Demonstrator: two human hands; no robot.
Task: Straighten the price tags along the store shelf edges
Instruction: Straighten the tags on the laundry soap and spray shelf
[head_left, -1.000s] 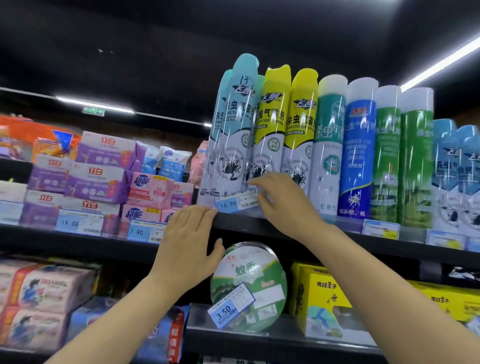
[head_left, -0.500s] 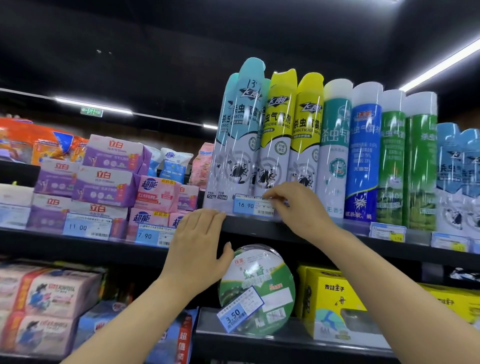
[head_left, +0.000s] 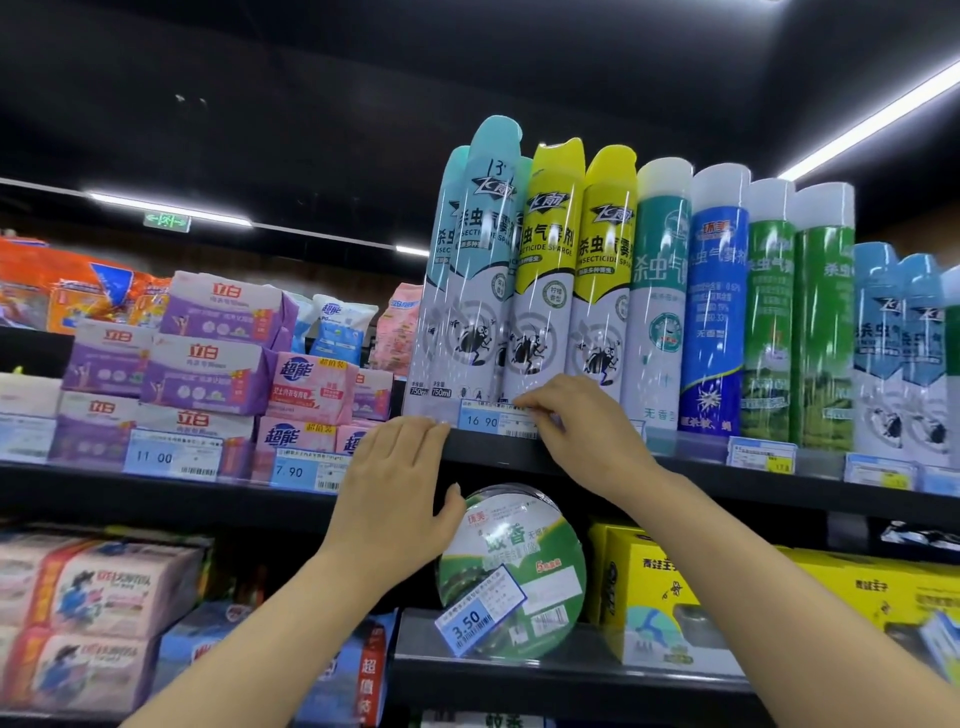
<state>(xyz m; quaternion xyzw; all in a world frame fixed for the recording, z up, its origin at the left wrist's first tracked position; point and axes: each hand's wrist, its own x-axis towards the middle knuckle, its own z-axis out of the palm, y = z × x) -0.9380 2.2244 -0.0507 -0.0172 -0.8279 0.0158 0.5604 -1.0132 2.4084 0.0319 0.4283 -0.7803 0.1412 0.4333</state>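
Observation:
A blue and white price tag reading 16.90 (head_left: 480, 420) sits level on the upper shelf edge (head_left: 498, 457) below the insecticide cans. My right hand (head_left: 576, 431) pinches the tag's right end with curled fingers. My left hand (head_left: 400, 483) rests flat against the shelf edge just left of the tag, fingers straight, thumb near the round green tin. Tags marked 11.00 (head_left: 171, 457) and 7.90 (head_left: 306, 470) sit on the left shelf edge. A tag marked 3.50 (head_left: 480, 616) hangs tilted on the lower shelf in front of the tin.
Tall insecticide cans (head_left: 545, 270) stand close behind the 16.90 tag. A round green mosquito-coil tin (head_left: 519, 561) and yellow boxes (head_left: 654, 587) fill the lower shelf. Soap packs (head_left: 208, 364) stack at the left. More tags (head_left: 761, 453) line the shelf edge to the right.
The 16.90 tag, tilted a second ago, now lies level on the shelf edge. My right hand slid to its right end. My left hand stayed on the edge.

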